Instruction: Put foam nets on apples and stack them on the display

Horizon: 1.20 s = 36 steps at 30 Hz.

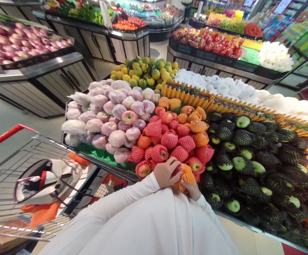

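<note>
Close to my body, an apple in an orange foam net sits between my two hands. My left hand comes from the left and curls its fingers over the fruit's side. From the right, my right hand wraps round the lower side, thumb against the net. Part of the fruit is hidden behind my fingers. Just beyond lies a heap of apples in pink foam nets, with some orange-netted ones at its right.
Wrapped pale-pink apples lie left, black-netted green fruit right. Green-yellow citrus and white-wrapped fruit fill the back of the stand. A shopping cart holding a bag stands at left. An onion display is farther off.
</note>
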Each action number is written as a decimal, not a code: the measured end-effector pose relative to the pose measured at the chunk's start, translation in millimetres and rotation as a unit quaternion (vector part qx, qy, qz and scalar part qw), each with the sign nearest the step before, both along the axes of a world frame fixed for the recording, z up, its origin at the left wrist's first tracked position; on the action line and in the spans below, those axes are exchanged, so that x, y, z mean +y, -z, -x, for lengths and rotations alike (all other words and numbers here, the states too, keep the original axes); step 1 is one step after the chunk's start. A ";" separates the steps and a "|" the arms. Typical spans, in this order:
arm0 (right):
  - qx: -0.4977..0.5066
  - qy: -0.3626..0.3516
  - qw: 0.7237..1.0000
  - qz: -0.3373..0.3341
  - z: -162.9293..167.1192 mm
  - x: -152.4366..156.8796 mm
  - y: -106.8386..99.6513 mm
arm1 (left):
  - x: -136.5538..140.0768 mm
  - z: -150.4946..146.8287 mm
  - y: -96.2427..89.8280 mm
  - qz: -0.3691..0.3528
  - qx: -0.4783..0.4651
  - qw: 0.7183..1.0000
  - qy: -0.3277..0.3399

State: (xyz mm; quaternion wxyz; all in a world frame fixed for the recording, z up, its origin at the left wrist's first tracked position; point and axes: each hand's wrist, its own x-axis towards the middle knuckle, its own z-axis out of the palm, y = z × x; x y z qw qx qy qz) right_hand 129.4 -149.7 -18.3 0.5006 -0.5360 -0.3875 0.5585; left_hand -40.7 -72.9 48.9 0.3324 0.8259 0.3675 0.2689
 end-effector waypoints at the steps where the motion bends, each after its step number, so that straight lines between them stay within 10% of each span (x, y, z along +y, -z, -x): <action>1: -0.003 0.007 1.000 -0.012 -1.9 0.3 2.3 | -0.7 -1.1 -3.4 -0.029 -0.001 1.000 -0.002; 8: -0.060 0.013 0.996 -0.064 -4.3 0.7 -3.4 | -2.0 1.8 -20.9 -0.028 -0.079 0.993 0.080; 12: -0.062 -0.007 0.996 -0.070 -4.8 1.1 -10.7 | 1.9 8.8 -21.1 0.172 -0.200 0.962 0.073; 17: 0.009 -0.004 0.998 -0.057 -0.3 -1.0 -6.5 | 2.3 11.7 -17.3 0.410 -0.322 0.851 0.066; 23: -0.001 0.049 0.997 -0.057 -11.7 9.6 -16.9 | 9.0 14.1 -19.6 0.413 -0.330 0.844 0.087; 29: 0.025 -0.066 0.996 -0.062 -6.6 11.1 -33.5 | 33.5 14.1 -21.4 0.416 -0.402 0.815 0.032; 36: 0.052 -0.043 0.996 -0.051 0.9 10.0 -26.3 | 33.8 -10.0 24.3 0.481 -0.373 0.793 -0.040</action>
